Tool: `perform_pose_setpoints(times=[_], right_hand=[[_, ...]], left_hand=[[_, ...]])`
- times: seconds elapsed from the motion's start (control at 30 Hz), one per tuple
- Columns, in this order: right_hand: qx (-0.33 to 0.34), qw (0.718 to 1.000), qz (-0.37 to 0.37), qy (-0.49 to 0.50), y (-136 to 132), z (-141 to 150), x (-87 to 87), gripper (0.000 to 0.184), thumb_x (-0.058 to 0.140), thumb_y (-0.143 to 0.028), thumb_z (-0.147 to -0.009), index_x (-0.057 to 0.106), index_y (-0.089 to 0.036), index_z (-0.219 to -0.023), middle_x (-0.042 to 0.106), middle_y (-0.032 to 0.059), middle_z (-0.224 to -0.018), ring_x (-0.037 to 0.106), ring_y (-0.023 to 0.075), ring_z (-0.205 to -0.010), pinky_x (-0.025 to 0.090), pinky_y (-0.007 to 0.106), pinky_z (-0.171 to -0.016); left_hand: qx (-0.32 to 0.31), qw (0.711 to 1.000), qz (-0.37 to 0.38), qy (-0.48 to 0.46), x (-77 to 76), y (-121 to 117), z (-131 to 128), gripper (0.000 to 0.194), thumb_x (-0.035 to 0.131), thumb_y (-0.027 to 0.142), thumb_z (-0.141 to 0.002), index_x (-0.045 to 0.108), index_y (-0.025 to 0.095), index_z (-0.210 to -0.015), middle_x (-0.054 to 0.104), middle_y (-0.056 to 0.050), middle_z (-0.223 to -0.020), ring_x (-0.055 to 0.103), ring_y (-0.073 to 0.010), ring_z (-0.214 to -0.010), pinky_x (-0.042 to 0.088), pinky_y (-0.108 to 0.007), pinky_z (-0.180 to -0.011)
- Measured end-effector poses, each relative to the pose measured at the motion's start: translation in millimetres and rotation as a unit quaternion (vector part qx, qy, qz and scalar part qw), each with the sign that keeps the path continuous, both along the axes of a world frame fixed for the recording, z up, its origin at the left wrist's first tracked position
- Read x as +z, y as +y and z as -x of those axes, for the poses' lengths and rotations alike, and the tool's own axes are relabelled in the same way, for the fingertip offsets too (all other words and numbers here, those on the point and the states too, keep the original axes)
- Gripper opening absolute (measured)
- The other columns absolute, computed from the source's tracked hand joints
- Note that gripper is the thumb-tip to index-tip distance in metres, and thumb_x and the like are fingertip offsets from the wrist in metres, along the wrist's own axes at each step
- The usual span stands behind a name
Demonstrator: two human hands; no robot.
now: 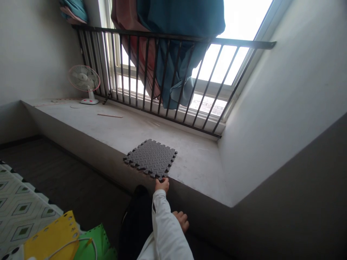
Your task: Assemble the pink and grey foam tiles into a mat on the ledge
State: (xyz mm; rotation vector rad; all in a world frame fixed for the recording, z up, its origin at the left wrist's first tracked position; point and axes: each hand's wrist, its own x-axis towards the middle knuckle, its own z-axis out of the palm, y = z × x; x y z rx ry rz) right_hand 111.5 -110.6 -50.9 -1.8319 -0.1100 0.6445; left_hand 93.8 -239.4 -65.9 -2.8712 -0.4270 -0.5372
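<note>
A grey foam puzzle mat tile [153, 157] with notched edges lies on the white window ledge [200, 173], its front edge reaching over the ledge's rim. My right hand [162, 184], in a white sleeve, pinches the tile's near corner. Beneath and to the right of that sleeve, my left hand [182, 221] shows with curled fingers. The palm side of the left hand is hidden, and so is its wrist.
A black railing [173, 36] with blue and pink curtains [179, 18] stands behind the ledge. Further left on the ledge are a small fan [84, 78] and a thin strip [110, 116]. Yellow [52, 234] and green [93, 240] sheets lie on a patterned bed surface [21, 207].
</note>
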Motion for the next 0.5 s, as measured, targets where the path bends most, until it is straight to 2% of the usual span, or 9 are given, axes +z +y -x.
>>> perform_pose_setpoints(times=[0.1, 0.23, 0.33, 0.5], right_hand=[[-0.030, 0.991, -0.020, 0.128, 6.8, -2.6, -6.1, 0.028, 0.065, -0.020, -0.047, 0.051, -0.018, -0.071, 0.054, 0.0027, -0.072, 0.052, 0.0181, -0.076, 0.040, 0.026, -0.056], [-0.033, 0.967, -0.031, 0.250, 10.5, -2.0, -10.2, 0.018, 0.057, -0.032, -0.061, 0.052, -0.016, -0.066, 0.050, 0.0012, -0.054, 0.051, 0.0162, -0.055, 0.040, 0.029, -0.045], [-0.043, 0.952, -0.056, 0.299, 10.2, -0.8, -10.2, 0.019, 0.054, -0.036, -0.065, 0.051, -0.016, -0.064, 0.049, 0.0000, -0.052, 0.049, 0.0132, -0.051, 0.039, 0.026, -0.043], [-0.049, 0.939, -0.082, 0.330, 9.4, -1.6, -9.7, 0.019, 0.056, -0.035, -0.064, 0.050, -0.016, -0.065, 0.049, -0.0009, -0.053, 0.047, 0.0113, -0.050, 0.038, 0.024, -0.041]], left_hand=[[0.004, 0.999, -0.025, -0.027, 0.2, -0.1, 0.7, 0.016, 0.046, 0.016, -0.075, 0.052, 0.019, -0.061, 0.050, 0.001, -0.063, 0.044, -0.0122, -0.060, 0.017, -0.031, -0.047], [0.010, 0.999, -0.008, -0.031, -3.1, -0.3, 0.2, 0.016, 0.048, 0.017, -0.075, 0.052, 0.021, -0.061, 0.050, 0.001, -0.063, 0.044, -0.0114, -0.061, 0.017, -0.030, -0.048], [0.012, 0.999, -0.001, -0.030, -5.5, -0.1, -0.2, 0.015, 0.049, 0.020, -0.075, 0.051, 0.021, -0.059, 0.051, 0.002, -0.064, 0.044, -0.0111, -0.060, 0.017, -0.030, -0.048], [0.013, 0.999, -0.012, -0.028, -6.0, 0.4, 0.3, 0.015, 0.050, 0.018, -0.074, 0.050, 0.021, -0.059, 0.051, 0.002, -0.063, 0.043, -0.0113, -0.059, 0.015, -0.031, -0.048]])
